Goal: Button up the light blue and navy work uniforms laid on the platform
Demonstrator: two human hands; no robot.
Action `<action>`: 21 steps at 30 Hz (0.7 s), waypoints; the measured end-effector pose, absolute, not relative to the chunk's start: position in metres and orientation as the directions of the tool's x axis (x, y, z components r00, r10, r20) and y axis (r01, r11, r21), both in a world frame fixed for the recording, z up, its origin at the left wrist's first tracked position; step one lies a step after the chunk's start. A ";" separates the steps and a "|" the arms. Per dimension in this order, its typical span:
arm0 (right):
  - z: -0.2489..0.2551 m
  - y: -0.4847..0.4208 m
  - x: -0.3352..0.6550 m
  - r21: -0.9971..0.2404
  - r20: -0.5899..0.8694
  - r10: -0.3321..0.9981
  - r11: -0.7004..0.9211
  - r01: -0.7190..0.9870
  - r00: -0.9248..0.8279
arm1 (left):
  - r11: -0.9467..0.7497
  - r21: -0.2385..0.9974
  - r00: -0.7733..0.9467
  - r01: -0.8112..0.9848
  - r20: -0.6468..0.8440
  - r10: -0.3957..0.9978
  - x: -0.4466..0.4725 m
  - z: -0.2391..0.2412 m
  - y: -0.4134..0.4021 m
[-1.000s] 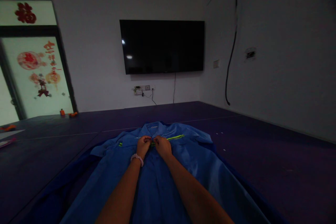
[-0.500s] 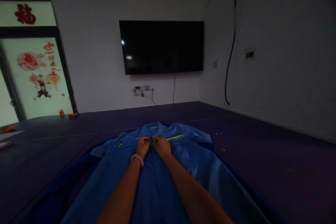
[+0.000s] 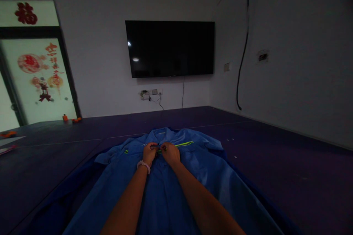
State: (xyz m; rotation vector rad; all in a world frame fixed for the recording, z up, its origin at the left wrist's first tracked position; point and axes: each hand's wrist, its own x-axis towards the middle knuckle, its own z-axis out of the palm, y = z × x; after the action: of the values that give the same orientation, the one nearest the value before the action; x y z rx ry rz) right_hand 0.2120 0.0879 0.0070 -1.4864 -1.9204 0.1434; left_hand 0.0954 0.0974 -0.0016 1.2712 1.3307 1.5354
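Observation:
A blue work jacket (image 3: pixel 204 169) with yellow-green stripes across the chest lies spread out, its collar pointing away from me. At the front placket, just below the collar, my left hand (image 3: pixel 150 153) pinches the jacket's edge; a pink scrunchie circles that wrist. Close beside it, my right hand (image 3: pixel 170 153) has its fingers closed on the other side of the placket. The fingertips of both hands nearly meet. Whatever small fastening lies between them is too small and dark to make out. Darker blue cloth (image 3: pixel 74 181) shows beneath the jacket on both sides.
The jacket rests on a wide purple padded surface (image 3: pixel 275 176) with seams. Small white scraps (image 3: pixel 235 157) lie to the right, orange toys (image 3: pixel 76 120) at the far left. A television (image 3: pixel 171 49) hangs on the wall ahead, and a black cable (image 3: pixel 242 58) dangles at right.
Both hands stay at the same spot on the placket, with only slight finger movement. The jacket has not visibly shifted.

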 end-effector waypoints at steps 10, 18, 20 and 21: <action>0.006 0.088 0.211 -0.472 0.460 0.886 0.298 0.830 -0.056 | -0.213 0.976 -0.234 0.049 0.219 0.947 0.096 -0.002 0.098; 0.004 0.092 0.211 -0.585 0.418 0.908 0.248 0.772 0.025 | -0.223 0.974 -0.225 0.046 0.227 0.947 0.096 -0.005 0.101; 0.003 0.093 0.212 -0.651 0.380 0.923 0.218 0.727 0.063 | -0.227 0.973 -0.218 0.050 0.232 0.948 0.095 -0.005 0.101; 0.002 0.094 0.212 -0.673 0.365 0.928 0.206 0.710 0.077 | -0.229 0.972 -0.213 0.052 0.235 0.948 0.095 -0.004 0.101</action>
State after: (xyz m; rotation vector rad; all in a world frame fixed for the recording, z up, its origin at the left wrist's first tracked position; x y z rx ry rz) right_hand 0.2118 0.0943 0.0025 -1.5565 -1.6839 0.3444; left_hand 0.0953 0.1010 -0.0045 1.2913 1.2711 1.5383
